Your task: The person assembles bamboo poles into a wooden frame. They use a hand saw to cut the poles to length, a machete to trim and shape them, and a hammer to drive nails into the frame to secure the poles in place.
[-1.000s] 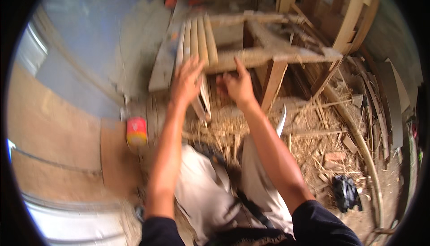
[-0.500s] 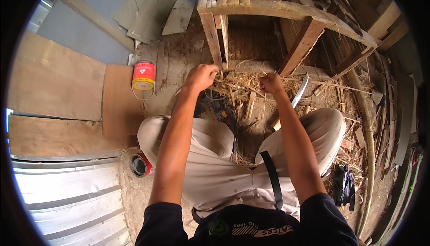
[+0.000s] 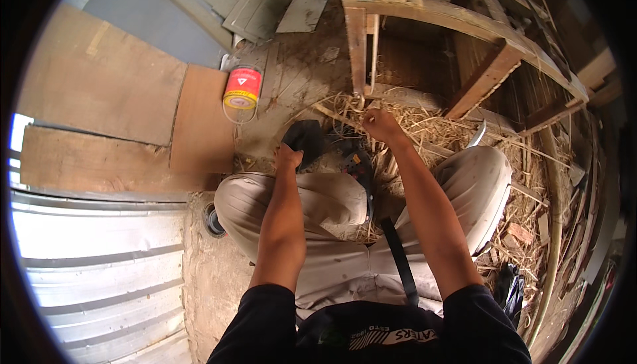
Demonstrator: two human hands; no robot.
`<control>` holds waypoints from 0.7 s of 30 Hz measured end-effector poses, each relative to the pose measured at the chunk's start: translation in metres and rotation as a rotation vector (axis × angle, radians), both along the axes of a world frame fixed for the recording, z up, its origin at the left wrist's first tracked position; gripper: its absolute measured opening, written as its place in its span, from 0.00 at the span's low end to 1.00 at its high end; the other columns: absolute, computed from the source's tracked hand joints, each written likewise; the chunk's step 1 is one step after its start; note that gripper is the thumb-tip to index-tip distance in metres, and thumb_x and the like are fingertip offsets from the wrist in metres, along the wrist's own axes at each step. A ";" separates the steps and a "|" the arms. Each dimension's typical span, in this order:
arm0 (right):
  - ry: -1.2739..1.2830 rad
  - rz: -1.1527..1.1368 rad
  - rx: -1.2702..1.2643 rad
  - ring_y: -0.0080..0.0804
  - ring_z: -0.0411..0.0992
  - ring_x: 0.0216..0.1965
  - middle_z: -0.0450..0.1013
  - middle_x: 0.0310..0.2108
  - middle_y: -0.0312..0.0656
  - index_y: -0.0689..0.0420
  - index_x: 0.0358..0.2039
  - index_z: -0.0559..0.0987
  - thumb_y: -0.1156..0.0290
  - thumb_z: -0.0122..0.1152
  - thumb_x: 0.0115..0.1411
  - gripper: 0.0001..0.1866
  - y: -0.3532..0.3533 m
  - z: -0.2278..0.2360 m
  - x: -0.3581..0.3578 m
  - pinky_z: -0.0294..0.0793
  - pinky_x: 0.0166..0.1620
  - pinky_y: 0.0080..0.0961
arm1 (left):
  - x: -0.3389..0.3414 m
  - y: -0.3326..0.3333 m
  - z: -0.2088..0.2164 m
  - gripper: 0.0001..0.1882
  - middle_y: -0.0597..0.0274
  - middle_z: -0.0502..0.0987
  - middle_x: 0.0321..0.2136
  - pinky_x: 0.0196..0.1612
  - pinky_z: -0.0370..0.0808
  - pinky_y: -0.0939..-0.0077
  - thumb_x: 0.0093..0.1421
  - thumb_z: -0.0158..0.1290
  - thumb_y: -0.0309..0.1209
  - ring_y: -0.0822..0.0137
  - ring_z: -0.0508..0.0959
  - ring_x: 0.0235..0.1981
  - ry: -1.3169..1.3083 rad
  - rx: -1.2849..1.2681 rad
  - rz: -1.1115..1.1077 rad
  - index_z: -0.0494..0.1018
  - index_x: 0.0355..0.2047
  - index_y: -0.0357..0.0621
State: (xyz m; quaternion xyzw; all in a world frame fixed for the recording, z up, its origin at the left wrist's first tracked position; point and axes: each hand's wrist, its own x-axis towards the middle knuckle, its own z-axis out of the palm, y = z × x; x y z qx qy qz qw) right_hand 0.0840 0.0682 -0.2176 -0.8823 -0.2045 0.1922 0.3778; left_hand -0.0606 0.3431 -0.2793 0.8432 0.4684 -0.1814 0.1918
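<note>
My left hand [image 3: 288,157] is in front of my left knee, its fingers closed on the edge of a dark, flat, flexible-looking piece [image 3: 306,140]; its kind is unclear. Further forward and to the right, my right hand [image 3: 383,124] is curled up near the foot of a bamboo-and-wood frame [image 3: 356,52]. A pale thin strip [image 3: 335,115] runs toward its fingers, but what they pinch is hidden. Loose shavings [image 3: 424,132] lie around and beyond this hand. A curved metal blade [image 3: 477,134] shows beside my right knee.
A red and yellow can [image 3: 243,89] with a wire handle stands at the left, by brown boards [image 3: 199,119]. Another open can [image 3: 213,221] is partly behind my left knee. Corrugated metal [image 3: 99,244] lies at lower left. A long pole [image 3: 556,198] runs along the right.
My left hand has left the frame's foot and come back to the dark piece, which is now raised. My right hand has shifted slightly left toward the frame's leg. The view has turned.
</note>
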 end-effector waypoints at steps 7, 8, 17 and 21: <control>0.228 0.225 -0.305 0.50 0.77 0.47 0.79 0.42 0.54 0.61 0.41 0.81 0.57 0.62 0.61 0.18 0.015 -0.015 -0.012 0.74 0.52 0.44 | -0.007 0.020 -0.034 0.36 0.44 0.66 0.63 0.66 0.66 0.53 0.68 0.46 0.52 0.46 0.66 0.64 -0.009 -0.249 0.167 0.60 0.67 0.40; 0.231 0.212 -0.281 0.50 0.77 0.47 0.79 0.42 0.54 0.61 0.41 0.81 0.57 0.62 0.61 0.18 0.015 -0.017 -0.011 0.74 0.52 0.44 | -0.005 0.017 -0.040 0.35 0.44 0.65 0.64 0.66 0.65 0.53 0.69 0.44 0.52 0.46 0.66 0.65 0.015 -0.300 0.084 0.59 0.67 0.40; 0.211 0.193 -0.280 0.51 0.78 0.46 0.79 0.40 0.55 0.60 0.40 0.81 0.56 0.63 0.61 0.18 0.017 -0.054 -0.013 0.75 0.49 0.42 | 0.018 -0.061 -0.077 0.27 0.38 0.69 0.60 0.62 0.67 0.49 0.72 0.39 0.51 0.41 0.70 0.60 -0.474 -0.500 -0.405 0.66 0.64 0.50; 0.269 0.205 -0.269 0.50 0.78 0.45 0.79 0.38 0.55 0.61 0.38 0.81 0.57 0.63 0.61 0.18 0.017 -0.074 -0.009 0.76 0.48 0.41 | 0.010 -0.039 -0.069 0.17 0.41 0.76 0.51 0.50 0.75 0.46 0.68 0.46 0.41 0.39 0.77 0.50 -0.351 -0.203 -0.071 0.72 0.50 0.45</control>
